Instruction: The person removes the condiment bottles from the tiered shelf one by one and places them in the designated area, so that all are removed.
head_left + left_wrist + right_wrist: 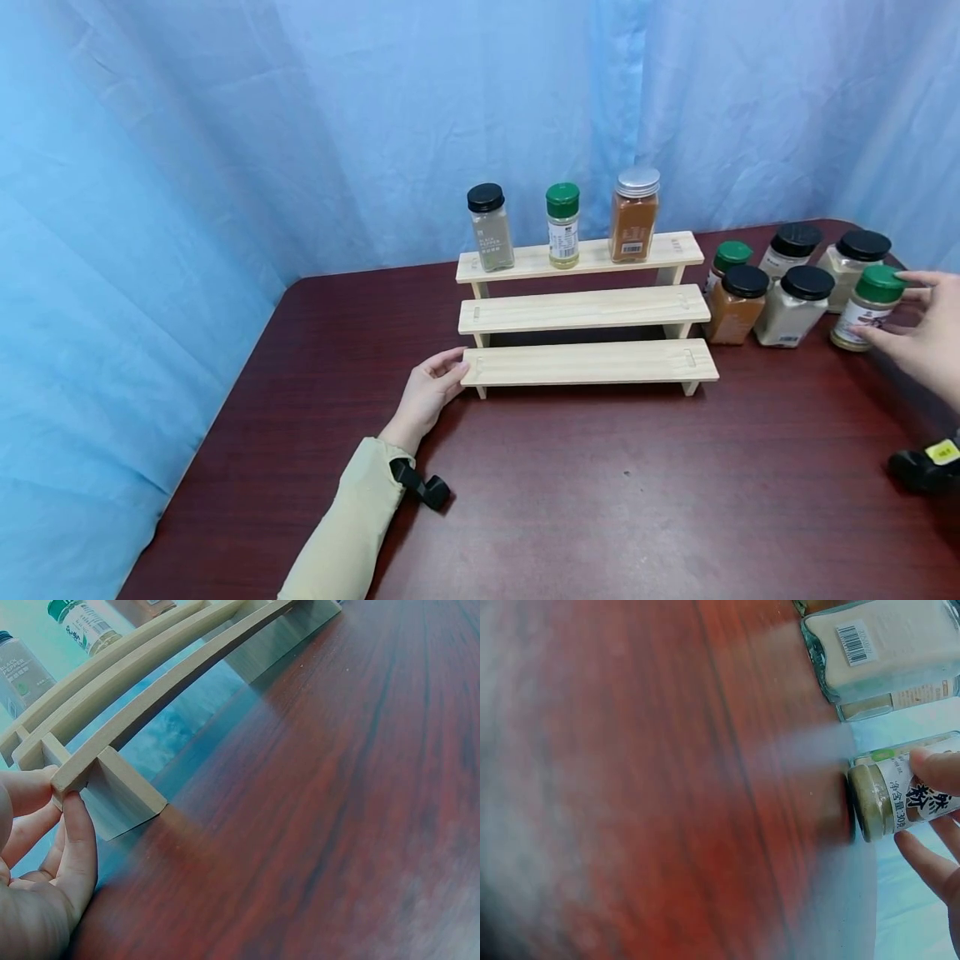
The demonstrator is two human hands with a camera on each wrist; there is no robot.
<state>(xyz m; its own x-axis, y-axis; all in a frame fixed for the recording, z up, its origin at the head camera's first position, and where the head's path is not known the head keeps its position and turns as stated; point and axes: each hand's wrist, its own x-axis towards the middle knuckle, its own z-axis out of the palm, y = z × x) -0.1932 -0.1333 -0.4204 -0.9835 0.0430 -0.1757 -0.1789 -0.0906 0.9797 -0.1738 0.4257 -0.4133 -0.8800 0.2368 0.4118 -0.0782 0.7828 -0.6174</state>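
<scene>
My left hand [426,393] pinches the left end of the lowest step of a three-tier wooden rack [585,364]; the left wrist view shows thumb and fingers on the step's corner [69,774]. At the far right, my right hand [933,329] holds a small spice jar [862,319] with a green cap. In the right wrist view the thumb lies on the labelled side of this jar [877,796], and fingers are on its other side. The top tier bears a black-capped pepper jar [492,240], a green-capped jar [563,237] and a silver-lidded jar [633,225] of orange-brown powder.
Beside the rack's right end stand several more jars, among them an orange-brown one [731,315], a white one [791,315] and a green-capped one [729,257]. Blue curtains [412,108] hang behind and left of the dark red-brown table [600,500].
</scene>
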